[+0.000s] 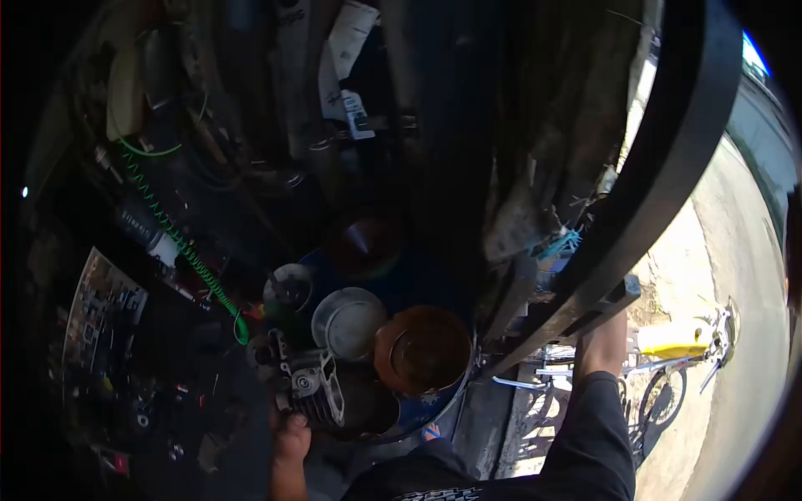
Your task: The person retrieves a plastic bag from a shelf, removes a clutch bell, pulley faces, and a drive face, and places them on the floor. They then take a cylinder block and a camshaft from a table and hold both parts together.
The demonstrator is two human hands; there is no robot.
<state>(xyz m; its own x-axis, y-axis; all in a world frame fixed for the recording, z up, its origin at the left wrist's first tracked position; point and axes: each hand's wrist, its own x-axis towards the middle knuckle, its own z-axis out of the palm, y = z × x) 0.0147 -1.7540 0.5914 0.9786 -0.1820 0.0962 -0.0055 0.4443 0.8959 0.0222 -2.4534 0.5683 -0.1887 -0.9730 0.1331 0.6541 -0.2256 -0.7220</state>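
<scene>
My left hand is at the lower left, its fingers closed at the lower edge of a finned metal engine cylinder. Shadow hides part of those fingers. The cylinder is tilted over the rim of a blue drum top, beside a grey metal bowl and a rusty brown bowl. Far to the right, my right hand reaches up to a dark beam. The beam covers its fingers, so I cannot see whether they grip it.
A smaller round dish and a funnel-like cone are at the back of the drum. A green coiled hose hangs at the left, above dark clutter. Outside, a bicycle and a yellow object stand in sunlight.
</scene>
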